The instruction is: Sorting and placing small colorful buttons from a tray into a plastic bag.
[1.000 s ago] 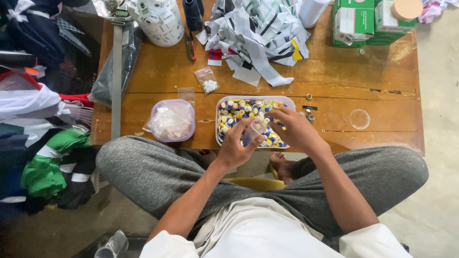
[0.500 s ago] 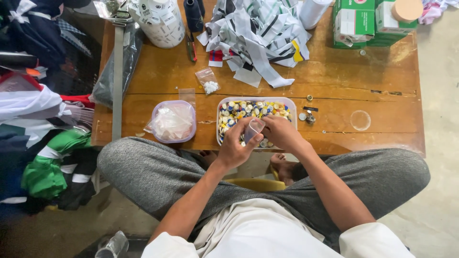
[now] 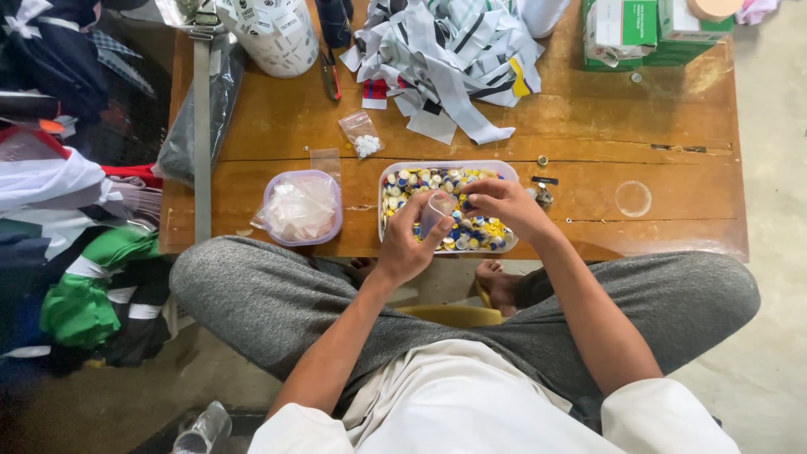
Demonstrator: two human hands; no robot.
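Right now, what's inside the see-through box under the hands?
The clear box holds lots of small round pieces, yellow, blue and white. The left hand and right hand cover the middle, hiding what lies there.
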